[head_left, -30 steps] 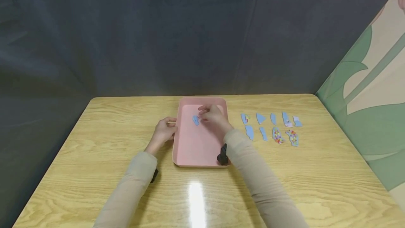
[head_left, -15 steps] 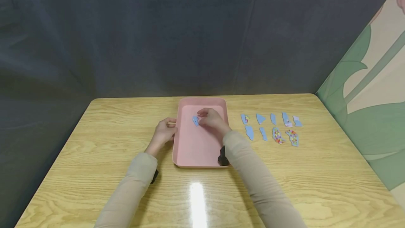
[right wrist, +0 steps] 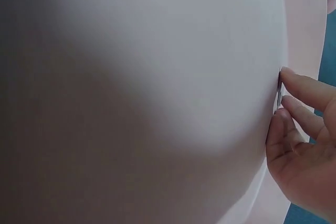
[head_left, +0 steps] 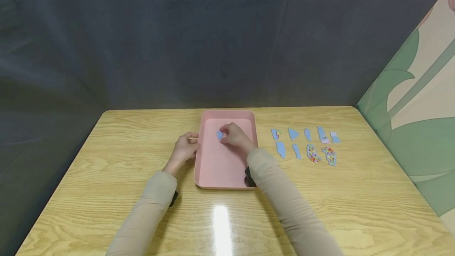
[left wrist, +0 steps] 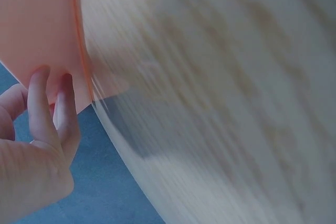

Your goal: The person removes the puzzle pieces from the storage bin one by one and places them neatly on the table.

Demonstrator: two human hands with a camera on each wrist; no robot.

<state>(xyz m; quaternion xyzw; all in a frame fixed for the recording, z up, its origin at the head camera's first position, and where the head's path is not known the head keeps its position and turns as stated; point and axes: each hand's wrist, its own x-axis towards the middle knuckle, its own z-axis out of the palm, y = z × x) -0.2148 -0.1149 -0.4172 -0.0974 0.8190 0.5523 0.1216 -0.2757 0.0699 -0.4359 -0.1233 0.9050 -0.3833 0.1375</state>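
My right hand [head_left: 235,137] reaches into the pink tray [head_left: 220,169] and pinches a small blue puzzle piece [head_left: 219,134] in its upper middle. Seen from the right wrist, the piece [right wrist: 279,88] is edge-on, low over the tray floor, with thumb and fingertips at its two ends; its right part is hidden by the fingers in the head view. My left hand [head_left: 185,148] is at the tray's left side. In the left wrist view its fingertips [left wrist: 40,72] rest against the outer face of the tray wall, fingers slightly bent.
Right of the tray, several flat blue pieces lie in two rows on the wooden table [head_left: 355,196], among them a plain one [head_left: 281,150] and a colourful patterned one [head_left: 329,156]. A dark curtain [head_left: 227,42] hangs behind, and a leaf-patterned panel [head_left: 419,141] stands at the right.
My right hand has moved slightly left and down, and its fingers have closed on the blue puzzle piece, which lay uncovered before. The left hand and the tray have stayed in place.
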